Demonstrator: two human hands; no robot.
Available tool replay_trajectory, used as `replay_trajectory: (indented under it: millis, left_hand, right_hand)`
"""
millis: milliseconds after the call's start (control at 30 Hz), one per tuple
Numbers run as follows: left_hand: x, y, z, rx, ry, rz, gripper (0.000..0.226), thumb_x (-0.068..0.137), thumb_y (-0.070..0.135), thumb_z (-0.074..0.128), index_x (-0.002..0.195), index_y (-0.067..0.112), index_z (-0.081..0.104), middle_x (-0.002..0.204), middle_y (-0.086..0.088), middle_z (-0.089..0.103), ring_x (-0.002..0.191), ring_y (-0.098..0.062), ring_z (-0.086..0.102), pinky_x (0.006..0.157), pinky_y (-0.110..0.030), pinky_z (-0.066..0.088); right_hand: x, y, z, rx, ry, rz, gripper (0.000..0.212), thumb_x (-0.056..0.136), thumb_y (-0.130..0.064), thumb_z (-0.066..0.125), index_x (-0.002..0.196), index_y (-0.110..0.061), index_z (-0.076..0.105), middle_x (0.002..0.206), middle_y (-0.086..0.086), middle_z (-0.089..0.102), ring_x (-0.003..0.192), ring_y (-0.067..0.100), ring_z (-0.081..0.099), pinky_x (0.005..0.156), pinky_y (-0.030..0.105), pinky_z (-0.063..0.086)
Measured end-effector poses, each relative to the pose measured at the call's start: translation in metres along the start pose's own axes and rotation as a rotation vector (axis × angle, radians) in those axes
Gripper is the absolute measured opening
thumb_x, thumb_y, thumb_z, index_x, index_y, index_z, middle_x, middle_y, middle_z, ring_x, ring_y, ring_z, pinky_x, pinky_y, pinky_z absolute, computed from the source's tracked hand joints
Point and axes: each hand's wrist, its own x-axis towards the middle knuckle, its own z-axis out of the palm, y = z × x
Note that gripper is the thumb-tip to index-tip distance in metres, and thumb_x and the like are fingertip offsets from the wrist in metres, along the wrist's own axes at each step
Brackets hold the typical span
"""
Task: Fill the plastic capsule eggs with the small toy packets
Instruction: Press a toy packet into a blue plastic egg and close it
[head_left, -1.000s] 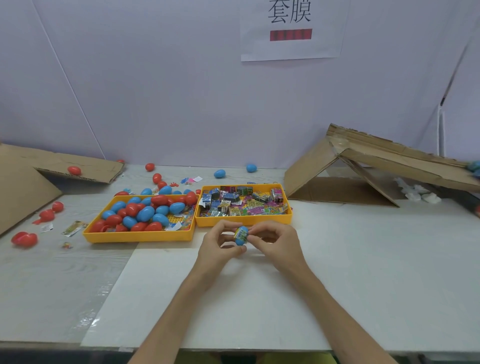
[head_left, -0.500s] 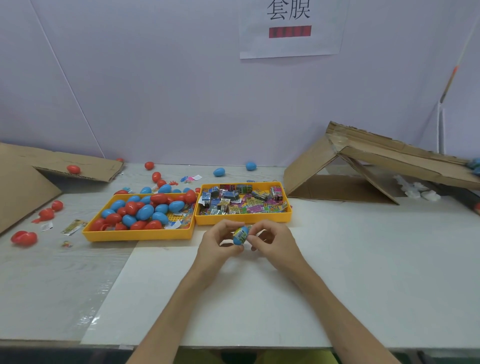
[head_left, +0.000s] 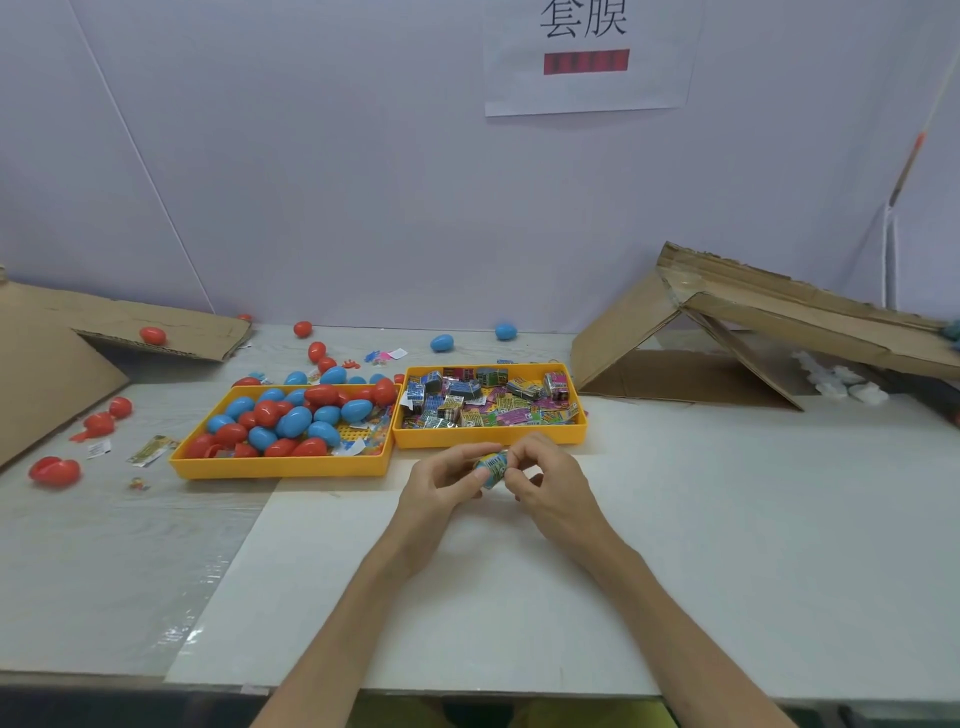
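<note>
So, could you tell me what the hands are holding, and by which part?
A blue capsule egg with a toy packet at it: the left hand pinches its left end, the right hand its right side.

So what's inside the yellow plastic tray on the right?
The right yellow plastic tray holds small colourful toy packets, piled up. They cover its floor, so anything underneath is hidden.

Illumination: bright, even and diffuse, from overhead. Shadows are faint and soft beneath the left hand (head_left: 441, 486) and right hand (head_left: 553, 486) on the worktop (head_left: 727, 545), with deeper shade under the cardboard lean-to (head_left: 623, 332). Sheen noted on the clear film (head_left: 182, 623) at the worktop's left. Wide-angle bowing at the frame edges. Print on the capsule egg (head_left: 491, 469) is soft and unreadable. Bottom margin dark.
</note>
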Motion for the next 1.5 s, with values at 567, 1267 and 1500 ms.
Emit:
replay_trajectory:
  millis: [567, 1267, 1500]
  left_hand:
    - [0.003, -0.004, -0.004, -0.017, -0.090, -0.019, 0.032, 0.099, 0.003, 0.056, 0.131, 0.003, 0.064, 0.122, -0.016, 0.071, 0.117, -0.035, 0.065, 0.101, -0.042, 0.053]
    - [0.003, -0.005, -0.005, -0.086, 0.037, -0.005, 0.026, 0.095, 0.000, 0.064, 0.120, 0.007, 0.066, 0.119, -0.013, 0.070, 0.113, -0.034, 0.067, 0.087, -0.033, 0.057]
    - [0.001, -0.001, -0.004, -0.100, 0.051, 0.015, 0.046, 0.075, 0.002, 0.076, 0.118, 0.019, 0.072, 0.113, -0.003, 0.074, 0.098, -0.022, 0.073, 0.083, -0.034, 0.060]
  right_hand:
    - [0.002, 0.004, -0.004, 0.060, -0.043, 0.059, 0.027, 0.091, 0.004, 0.057, 0.074, -0.017, 0.053, 0.088, 0.001, 0.057, 0.075, 0.000, 0.057, 0.070, 0.032, 0.060]
    - [0.005, 0.004, -0.012, 0.351, 0.013, 0.157, 0.010, 0.095, -0.016, 0.068, 0.104, -0.014, 0.067, 0.089, -0.005, 0.072, 0.077, 0.017, 0.073, 0.067, 0.032, 0.060]
    - [0.003, 0.005, -0.006, 0.383, -0.018, 0.147, 0.019, 0.087, -0.016, 0.078, 0.105, -0.021, 0.073, 0.101, -0.004, 0.073, 0.087, 0.021, 0.075, 0.071, 0.031, 0.060]
